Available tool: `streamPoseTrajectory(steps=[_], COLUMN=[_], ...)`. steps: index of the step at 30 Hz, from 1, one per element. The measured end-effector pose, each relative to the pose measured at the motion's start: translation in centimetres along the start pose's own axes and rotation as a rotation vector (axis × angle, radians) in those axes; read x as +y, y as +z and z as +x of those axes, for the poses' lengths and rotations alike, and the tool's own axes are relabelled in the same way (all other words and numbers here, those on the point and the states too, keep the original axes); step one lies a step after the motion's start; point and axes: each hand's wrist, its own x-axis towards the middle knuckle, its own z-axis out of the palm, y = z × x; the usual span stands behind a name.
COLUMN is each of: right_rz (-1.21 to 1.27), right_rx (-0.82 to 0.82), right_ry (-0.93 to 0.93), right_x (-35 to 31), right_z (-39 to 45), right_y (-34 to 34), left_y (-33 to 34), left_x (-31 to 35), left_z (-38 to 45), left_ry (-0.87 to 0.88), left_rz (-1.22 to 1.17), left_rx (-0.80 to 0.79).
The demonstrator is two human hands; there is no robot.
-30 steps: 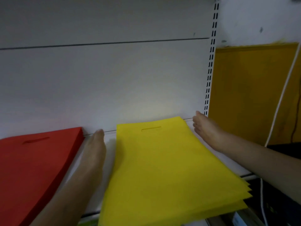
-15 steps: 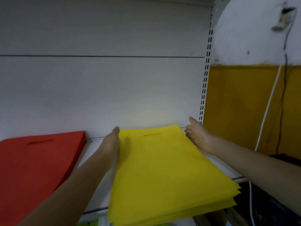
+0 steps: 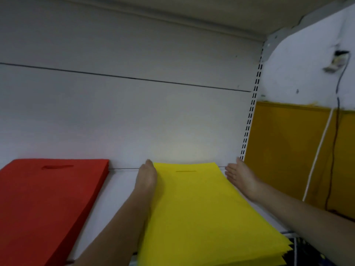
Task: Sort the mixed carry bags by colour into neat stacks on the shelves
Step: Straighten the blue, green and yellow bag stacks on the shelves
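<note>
A stack of yellow carry bags (image 3: 199,212) lies flat on the white shelf (image 3: 115,191), its handle slot toward the back panel. My left hand (image 3: 147,175) presses straight fingers against the stack's left edge near the back. On the opposite side, my right hand (image 3: 240,176) lies with straight fingers along the right edge, close to the slotted upright. A stack of red carry bags (image 3: 46,200) sits to the left on the same shelf, a bare strip of shelf apart from the yellow one. The front corners of the yellow bags fan out slightly at the lower right.
The white back panel (image 3: 124,121) rises behind both stacks, and a shelf (image 3: 211,10) hangs overhead. A slotted metal upright (image 3: 249,120) marks the shelf's right end. Beyond it is a yellow and white wall with cables (image 3: 334,143) hanging down.
Both hands slid inward and back against the yellow stack's sides, squaring it and pushing it toward the back panel. The view tilted upward, showing the shelf above.
</note>
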Motion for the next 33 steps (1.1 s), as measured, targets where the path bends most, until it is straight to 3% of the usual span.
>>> streamPoseTrajectory(steps=[4,7,9,13,17,24,28,33], right_rz=[-0.022,0.083,0.083,0.092,0.177,0.105,0.030,-0.039], right_rx=[-0.117,-0.079,-0.115,-0.157,-0.109,-0.253,-0.245,-0.137], right_ry=[0.045,0.015,0.032,0.037,0.023,0.049,0.048,-0.011], right_x=[-1.0,-1.0,-1.1,-1.4,-0.6,0.0,-0.6,-0.3], right_z=[-0.7,-0.1,0.0,-0.3,-0.4,-1.1,-0.6,-2.0], right_y=[1.6,1.0,1.3,1.5,-0.7,-0.5,0.2,-0.6], left_y=[0.6,-0.5,-0.1,0.3,-1.2,0.2,0.9,-0.4], left_x=[-0.4,-0.6,-0.7,-1.1,0.0,-1.5,-1.2,-1.1], left_z=[1.7,2.2,2.1,2.8,2.1,1.5,2.3,1.1], left_ry=[-0.030,-0.064,-0.080,-0.079,-0.088,-0.094,-0.093,-0.057], left_rz=[0.038,-0.116,-0.189,-0.179,-0.161,-0.020,0.052,-0.046], left_rx=[-0.162,-0.044,-0.084,-0.109,0.050,-0.106,-0.051,-0.069])
